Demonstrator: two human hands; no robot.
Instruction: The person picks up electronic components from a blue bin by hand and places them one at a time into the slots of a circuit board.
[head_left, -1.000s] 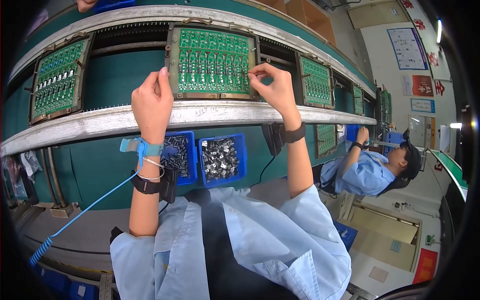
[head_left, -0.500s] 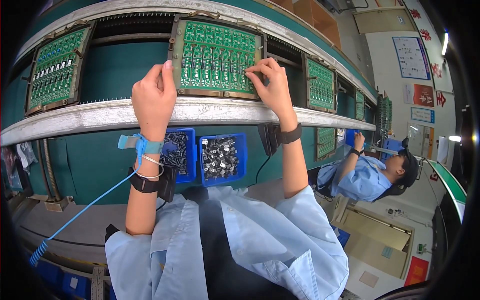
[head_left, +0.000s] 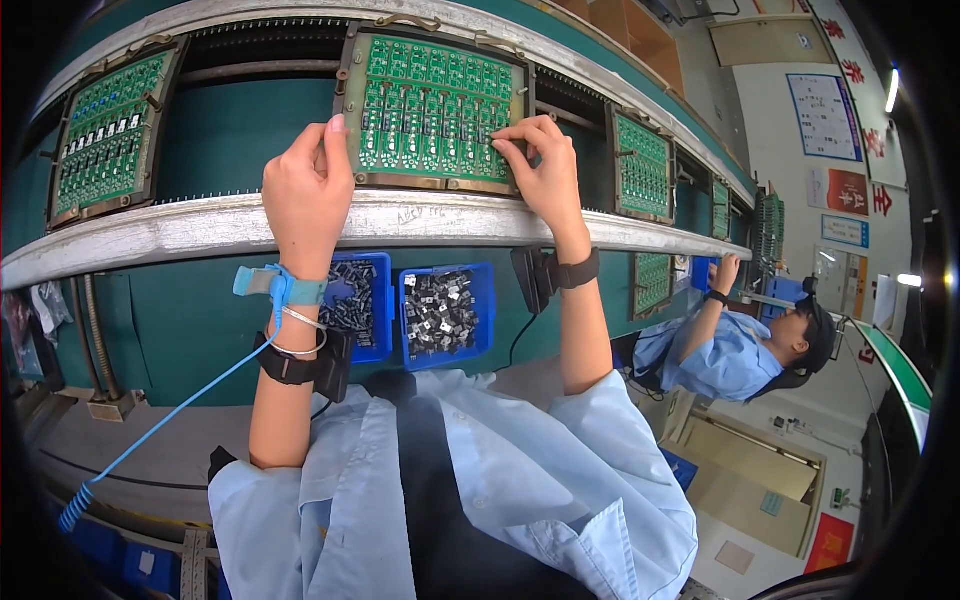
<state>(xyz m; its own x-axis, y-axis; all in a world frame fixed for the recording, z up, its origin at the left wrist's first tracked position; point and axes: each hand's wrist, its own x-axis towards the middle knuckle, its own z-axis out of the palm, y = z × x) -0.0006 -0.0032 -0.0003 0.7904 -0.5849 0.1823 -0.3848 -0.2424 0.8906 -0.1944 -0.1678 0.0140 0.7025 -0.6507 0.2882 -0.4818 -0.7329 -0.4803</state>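
Note:
A green circuit board panel (head_left: 425,150) lies in a dark-edged carrier frame (head_left: 440,184) on the conveyor, with rows of small parts on it. My right hand (head_left: 546,170) is over the panel's right side, thumb and forefinger pinched close to its surface. Whatever sits between those fingertips is too small to name. At the carrier's left edge is my left hand (head_left: 308,190), its fingers curled and thumb pressed against them; their contents are hidden. A blue wrist strap (head_left: 280,288) with a coiled cord circles my left wrist.
Below the conveyor's pale front rail (head_left: 440,228) stand two blue bins, one with dark parts (head_left: 352,300), one with black-and-silver parts (head_left: 440,312). Other carriers with boards sit left (head_left: 108,140) and right (head_left: 642,168). A co-worker (head_left: 735,345) in light blue works at the right.
My hands stay nearly where they were, the right fingertips still at the panel's right side. The co-worker's hand has risen slightly and shifted right.

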